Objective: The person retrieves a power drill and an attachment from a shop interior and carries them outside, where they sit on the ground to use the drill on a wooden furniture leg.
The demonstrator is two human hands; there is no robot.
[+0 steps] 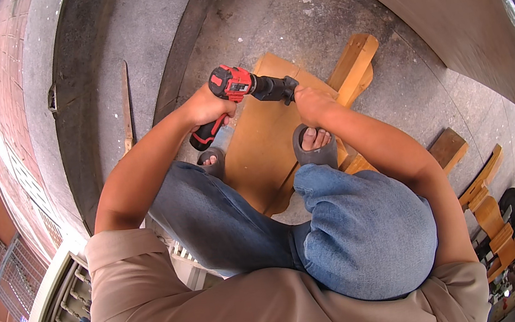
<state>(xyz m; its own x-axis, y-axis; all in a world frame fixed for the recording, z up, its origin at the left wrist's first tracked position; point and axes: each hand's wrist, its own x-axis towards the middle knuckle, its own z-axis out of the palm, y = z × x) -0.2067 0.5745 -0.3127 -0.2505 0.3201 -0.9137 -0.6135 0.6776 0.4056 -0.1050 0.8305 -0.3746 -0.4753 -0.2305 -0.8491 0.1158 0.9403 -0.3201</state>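
From the head camera, looking down past my knees, my left hand is wrapped tight around the grip of a red and black cordless drill, fingers fully curled about the handle so nothing of the palm shows. The drill lies nearly level, its black nose pointing toward my right. My right hand meets it there, fingers closed around the black chuck at the front end of the drill; I cannot tell whether a bit sits in it, since my hand covers the tip. Both hands hover above a flat plywood board lying on the concrete floor. My right foot in a grey sandal stands on the board's right edge, and my left sandal rests just beside its left edge. A pale wooden plank pokes out from beyond the board, and more wooden pieces lie well apart at my right.
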